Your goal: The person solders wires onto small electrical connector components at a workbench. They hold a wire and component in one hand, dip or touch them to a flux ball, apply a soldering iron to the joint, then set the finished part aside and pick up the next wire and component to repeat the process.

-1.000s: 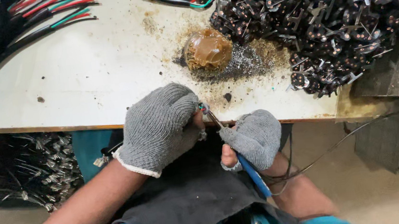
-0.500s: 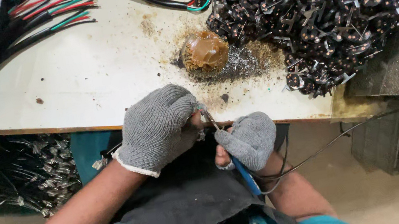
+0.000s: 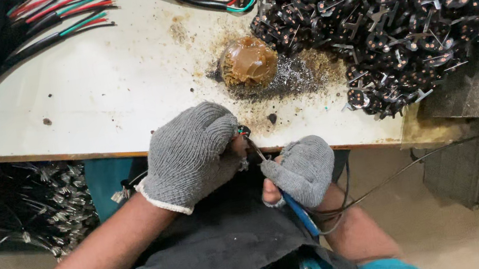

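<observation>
Stained white worktable [image 3: 106, 91] with wooden edge, over dusty grey concrete floor [image 3: 470, 239].

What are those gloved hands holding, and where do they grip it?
The right hand grips a blue-handled tool by its handle. The left hand is closed on a small wired part, mostly hidden in the fist, so the exact grip cannot be told.
</observation>
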`<state>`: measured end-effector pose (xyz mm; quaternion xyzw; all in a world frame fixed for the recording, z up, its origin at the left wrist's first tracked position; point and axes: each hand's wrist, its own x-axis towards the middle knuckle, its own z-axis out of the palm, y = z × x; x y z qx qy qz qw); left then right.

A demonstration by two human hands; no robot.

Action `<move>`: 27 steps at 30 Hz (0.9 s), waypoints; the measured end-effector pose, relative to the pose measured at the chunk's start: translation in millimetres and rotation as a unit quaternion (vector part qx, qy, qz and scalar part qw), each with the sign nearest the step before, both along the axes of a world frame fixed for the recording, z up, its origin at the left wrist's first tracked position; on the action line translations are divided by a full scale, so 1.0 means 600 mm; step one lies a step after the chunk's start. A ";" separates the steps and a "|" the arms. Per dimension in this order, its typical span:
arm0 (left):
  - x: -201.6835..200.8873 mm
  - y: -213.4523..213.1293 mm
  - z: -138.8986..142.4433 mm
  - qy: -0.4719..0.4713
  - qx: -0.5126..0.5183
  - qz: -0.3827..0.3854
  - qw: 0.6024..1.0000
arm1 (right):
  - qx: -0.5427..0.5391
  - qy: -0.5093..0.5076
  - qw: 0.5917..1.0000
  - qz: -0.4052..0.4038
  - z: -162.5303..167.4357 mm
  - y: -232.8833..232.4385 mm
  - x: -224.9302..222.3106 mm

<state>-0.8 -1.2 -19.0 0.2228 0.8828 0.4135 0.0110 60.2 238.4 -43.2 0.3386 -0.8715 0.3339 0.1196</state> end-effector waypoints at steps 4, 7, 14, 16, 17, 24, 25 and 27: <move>0.000 0.000 -0.001 0.008 0.007 -0.006 1.000 | 0.035 0.010 0.999 0.016 -0.002 0.006 0.000; -0.001 0.001 -0.001 -0.013 0.004 -0.010 1.000 | 0.059 -0.003 0.998 0.033 -0.002 0.008 0.000; -0.001 0.001 -0.004 -0.002 -0.002 -0.010 1.000 | 0.040 0.023 0.998 0.030 -0.013 0.007 0.004; -0.001 0.000 -0.004 -0.006 -0.010 -0.014 1.000 | 0.035 0.018 0.999 0.030 -0.015 0.009 0.008; -0.001 0.000 -0.004 -0.009 -0.007 -0.015 1.000 | 0.032 0.010 0.999 0.028 -0.016 0.011 0.009; -0.004 0.000 -0.002 -0.001 -0.015 -0.015 1.000 | -0.115 0.053 0.992 -0.029 -0.010 -0.005 0.001; -0.005 0.001 -0.001 0.000 -0.022 -0.013 1.000 | -0.102 0.037 0.993 -0.035 -0.005 -0.008 -0.001; -0.005 0.003 -0.001 0.010 -0.019 -0.001 1.000 | -0.077 0.004 0.996 -0.049 0.006 -0.013 -0.003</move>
